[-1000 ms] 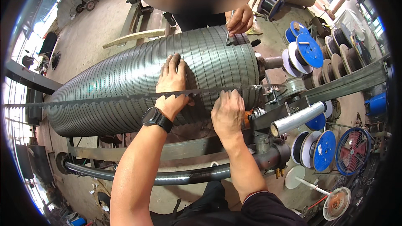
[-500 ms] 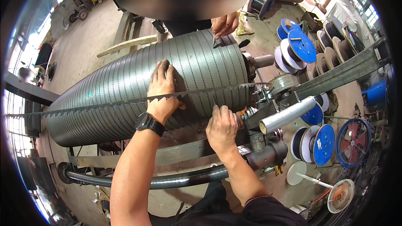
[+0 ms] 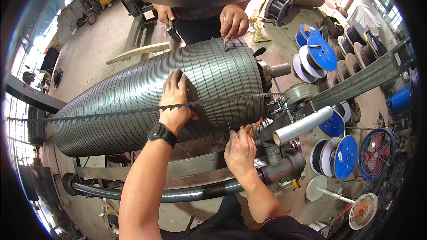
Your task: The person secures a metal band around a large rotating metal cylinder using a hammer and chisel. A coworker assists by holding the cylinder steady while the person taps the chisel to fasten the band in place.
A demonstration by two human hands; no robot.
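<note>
A large metal roller [image 3: 133, 89] with ring-shaped grooves and dotted seams lies across in front of me. My left hand [image 3: 175, 93] rests flat on its top, fingers stretched out, beside a long dark saw-toothed metal strip [image 3: 106, 114] that crosses over the roller. The strip passes across this hand near the knuckles. At the roller's near lower right side, my right hand [image 3: 240, 152] is closed. A thin, needle-like metal piece [image 3: 229, 126] stands up from its fingertips, close to the roller's surface.
Opposite me, a co-worker holds a hammer [image 3: 172, 32] and a small punch-like tool [image 3: 226, 44] against the roller. A machine bracket with a metal tube [image 3: 302, 125] stands at right. Blue-white cable reels [image 3: 322, 53], a fan [image 3: 377, 153] and a black curved pipe [image 3: 178, 192] surround us.
My right hand has drawn down and slightly right from the roller, and the thin metal piece now shows. The co-worker's hammer has come into view. My left hand stays on the roller.
</note>
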